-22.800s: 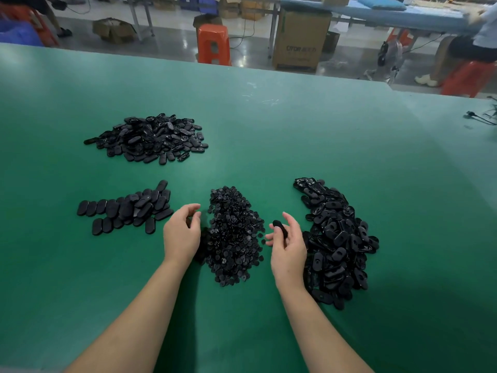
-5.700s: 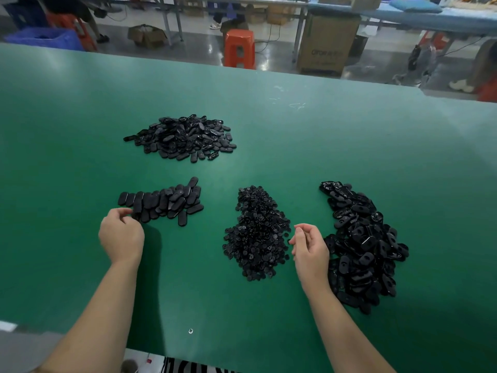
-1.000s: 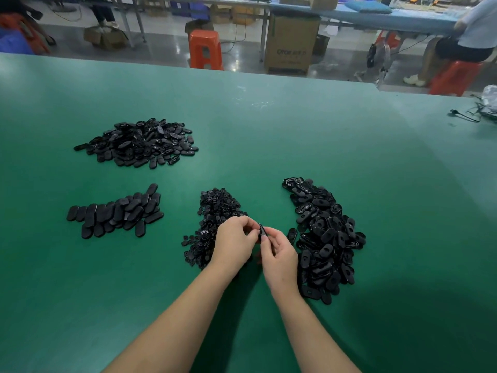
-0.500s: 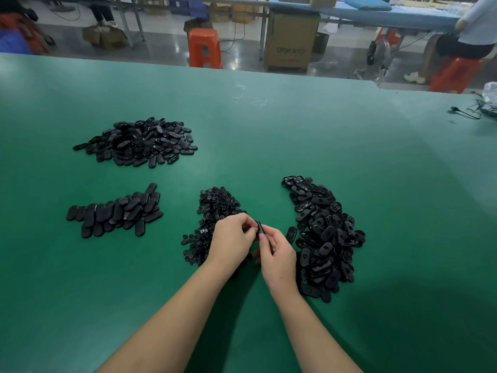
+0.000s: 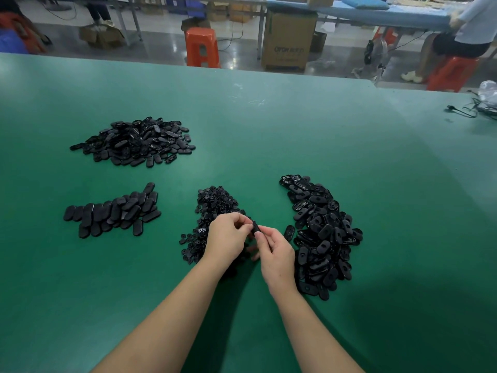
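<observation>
Shell (image 5: 255,228) sits edge-up, long axis pointing away, pinched by right hand (image 5: 275,253) fingertips; left hand (image 5: 228,238) (fingers curled, equally near) pinches its left side.

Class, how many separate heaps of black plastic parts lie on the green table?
4. A loose heap at far left, a stacked heap nearer left, a heap of small pieces in the middle, partly behind the left hand, and a large heap at right.
</observation>
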The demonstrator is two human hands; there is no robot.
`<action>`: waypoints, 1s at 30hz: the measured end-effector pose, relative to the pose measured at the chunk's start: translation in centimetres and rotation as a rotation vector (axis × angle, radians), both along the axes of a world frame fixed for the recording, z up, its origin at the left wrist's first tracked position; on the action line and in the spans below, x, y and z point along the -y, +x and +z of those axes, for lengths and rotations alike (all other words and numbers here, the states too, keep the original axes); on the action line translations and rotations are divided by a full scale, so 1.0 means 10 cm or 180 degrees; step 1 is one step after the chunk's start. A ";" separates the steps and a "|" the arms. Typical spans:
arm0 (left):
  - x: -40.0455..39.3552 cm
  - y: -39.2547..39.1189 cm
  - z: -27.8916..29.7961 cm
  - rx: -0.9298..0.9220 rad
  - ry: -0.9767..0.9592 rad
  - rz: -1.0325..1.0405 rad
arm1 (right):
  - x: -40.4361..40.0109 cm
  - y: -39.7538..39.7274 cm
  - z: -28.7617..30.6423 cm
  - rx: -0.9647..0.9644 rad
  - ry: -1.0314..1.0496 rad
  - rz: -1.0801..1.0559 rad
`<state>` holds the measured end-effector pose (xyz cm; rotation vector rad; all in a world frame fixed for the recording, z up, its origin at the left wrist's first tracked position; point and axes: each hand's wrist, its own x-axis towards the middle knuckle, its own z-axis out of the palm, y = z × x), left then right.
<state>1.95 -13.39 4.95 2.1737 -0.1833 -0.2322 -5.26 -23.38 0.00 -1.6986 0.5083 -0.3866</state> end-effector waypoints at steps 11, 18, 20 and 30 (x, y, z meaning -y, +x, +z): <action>-0.04 0.02 -0.01 0.0085 -0.0008 -0.0151 | -0.01 0.01 0.01 0.0059 0.0279 -0.0044; -0.02 0.02 0.02 0.0515 0.0451 -0.0438 | -0.02 0.01 0.01 0.0098 0.0340 -0.0059; -0.02 0.03 0.02 0.0540 0.0425 -0.0445 | -0.02 0.01 0.01 0.0096 0.0361 -0.0062; -0.09 0.10 -0.03 -0.0204 -0.0227 -0.0375 | 0.01 0.01 0.00 0.0159 0.0301 -0.0010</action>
